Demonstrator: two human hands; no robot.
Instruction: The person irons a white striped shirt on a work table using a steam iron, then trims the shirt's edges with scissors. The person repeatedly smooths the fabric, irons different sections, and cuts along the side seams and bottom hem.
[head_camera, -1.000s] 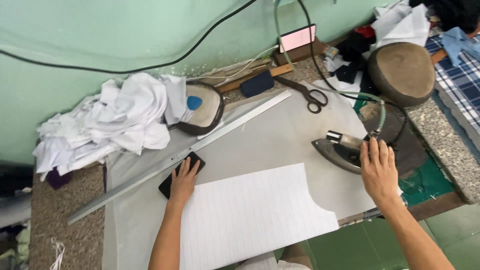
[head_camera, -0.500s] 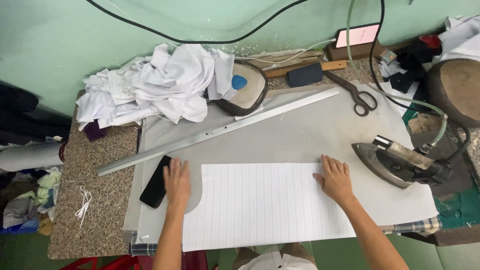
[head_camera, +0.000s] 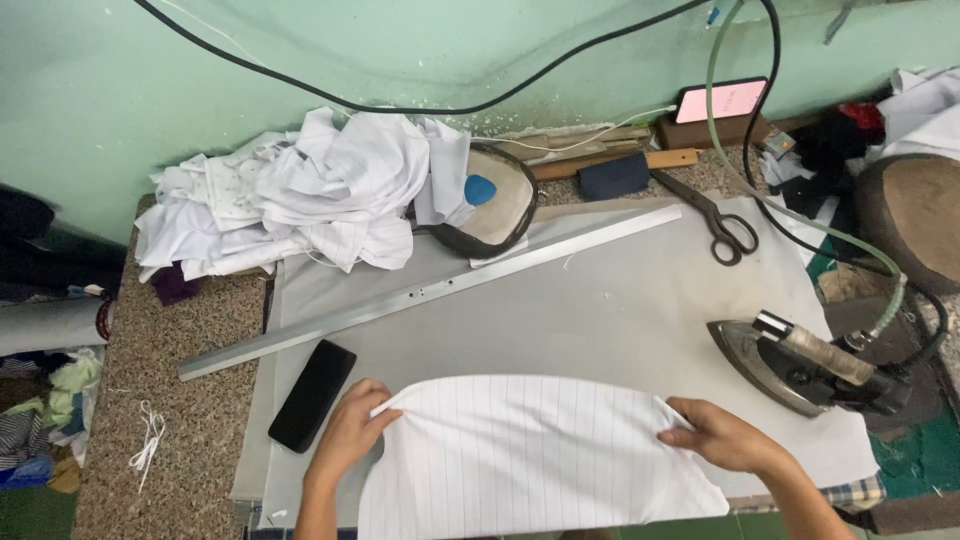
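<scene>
Now | left hand (head_camera: 347, 432) pinching striped white cloth (head_camera: 530, 455) at 9 o'clock | right hand (head_camera: 722, 436) gripping its 3 o'clock edge | iron (head_camera: 800, 365) near, 2 o'clock

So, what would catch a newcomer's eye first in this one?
Both hands, the left hand and right hand, pinch the far corners of a pinstriped white fabric piece at the near table edge. A steam iron rests at right, and a long metal ruler lies diagonally behind.
</scene>
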